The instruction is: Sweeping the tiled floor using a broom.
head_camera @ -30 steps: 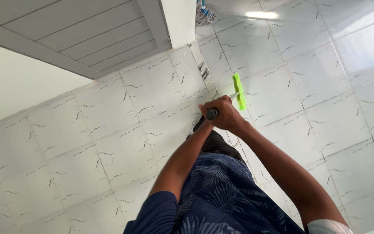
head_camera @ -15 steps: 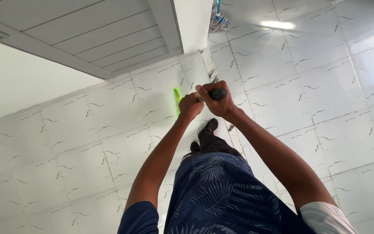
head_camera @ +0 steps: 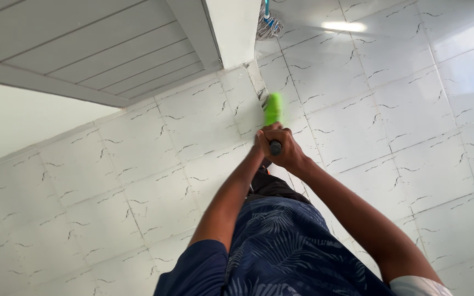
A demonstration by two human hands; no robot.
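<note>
Both my hands grip the dark handle (head_camera: 275, 147) of a long floor brush. My right hand (head_camera: 282, 149) wraps the handle's top end. My left hand (head_camera: 260, 140) holds just beyond it and is mostly hidden behind the right. The bright green brush head (head_camera: 272, 108) is blurred and rests on the white tiled floor (head_camera: 368, 109) ahead of my hands, close to the foot of a white pillar (head_camera: 232, 27). My dark patterned shorts (head_camera: 281, 241) fill the lower middle of the view.
A string mop head (head_camera: 268, 24) with a blue handle stands behind the pillar at the top. A white panelled door or wall (head_camera: 94, 44) runs along the upper left. Dark grime marks the tile joint (head_camera: 260, 90) near the pillar.
The green brush head swung from right of my hands to their left, and now lies straight ahead near the pillar. My hands dropped lower and closed together on the handle.
</note>
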